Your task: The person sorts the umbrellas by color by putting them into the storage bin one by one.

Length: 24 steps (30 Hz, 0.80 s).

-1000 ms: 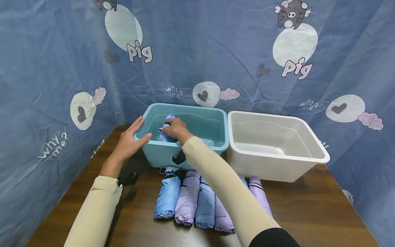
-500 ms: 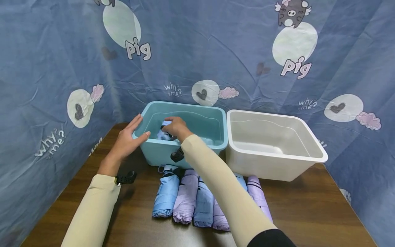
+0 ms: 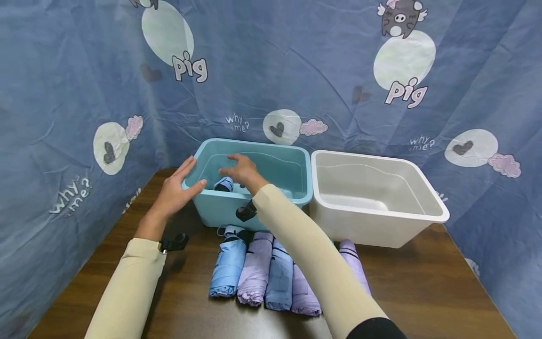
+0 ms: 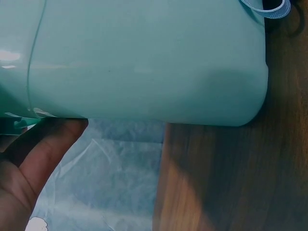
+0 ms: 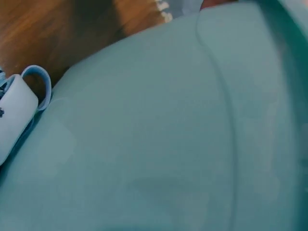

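A teal bin (image 3: 216,209) stands at the back of the table, and its outer wall (image 4: 144,62) fills much of the left wrist view. My left hand (image 3: 172,192) rests on its left rim with the fingers stretched out. Inside the bin, near the front left, lies a folded blue umbrella (image 3: 224,183), partly hidden by the front wall. Just above this umbrella my right hand (image 3: 244,172) hovers, thumb and fingers spread apart, holding nothing. The right wrist view shows only the bin's wall (image 5: 144,120) and a white umbrella handle (image 5: 17,115) with a loop.
In front of the teal bin lies a row of folded umbrellas, among them a light blue one (image 3: 227,268), a lilac one (image 3: 256,270) and a darker blue one (image 3: 279,278). My right forearm covers part of the row. A white bin (image 3: 360,230) stands to the right.
My right hand has lowered the blue umbrella into the teal bin, let go of it and lifted slightly, fingers spreading. My left hand has stayed on the rim.
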Available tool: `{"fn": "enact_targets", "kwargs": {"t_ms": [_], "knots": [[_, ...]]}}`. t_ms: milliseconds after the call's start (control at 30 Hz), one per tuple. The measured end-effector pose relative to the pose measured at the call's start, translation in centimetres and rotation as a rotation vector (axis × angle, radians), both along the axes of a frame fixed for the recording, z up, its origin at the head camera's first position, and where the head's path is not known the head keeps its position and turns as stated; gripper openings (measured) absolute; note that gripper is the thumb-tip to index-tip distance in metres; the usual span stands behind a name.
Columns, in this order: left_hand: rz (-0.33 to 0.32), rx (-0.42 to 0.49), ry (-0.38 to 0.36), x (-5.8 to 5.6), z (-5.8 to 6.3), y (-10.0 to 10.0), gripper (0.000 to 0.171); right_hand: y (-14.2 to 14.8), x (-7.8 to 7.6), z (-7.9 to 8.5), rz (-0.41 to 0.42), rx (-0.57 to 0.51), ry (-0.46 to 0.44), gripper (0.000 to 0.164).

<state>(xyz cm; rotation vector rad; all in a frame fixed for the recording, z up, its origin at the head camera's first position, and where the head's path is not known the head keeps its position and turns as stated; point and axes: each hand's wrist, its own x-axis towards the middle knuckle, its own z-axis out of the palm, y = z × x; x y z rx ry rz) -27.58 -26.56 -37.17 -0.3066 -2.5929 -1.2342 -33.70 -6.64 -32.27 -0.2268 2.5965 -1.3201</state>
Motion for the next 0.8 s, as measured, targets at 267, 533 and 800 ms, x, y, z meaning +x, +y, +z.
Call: {"fn": "enact_targets", "kwargs": {"t_ms": [267,533,800], "knots": [[0.009,0.007,0.006,-0.1,0.1,0.3,0.079,3.7,1.6,2.2,0.072,-0.023,0.045,0.059],[0.032,0.031,-0.010,-0.4,0.2,0.3,0.078,8.5,3.1,4.8,0.110,-0.002,0.134,0.057],[0.022,0.046,-0.013,-0.5,0.1,0.6,0.077,13.7,4.5,5.2,0.085,-0.002,0.234,0.056]]}}
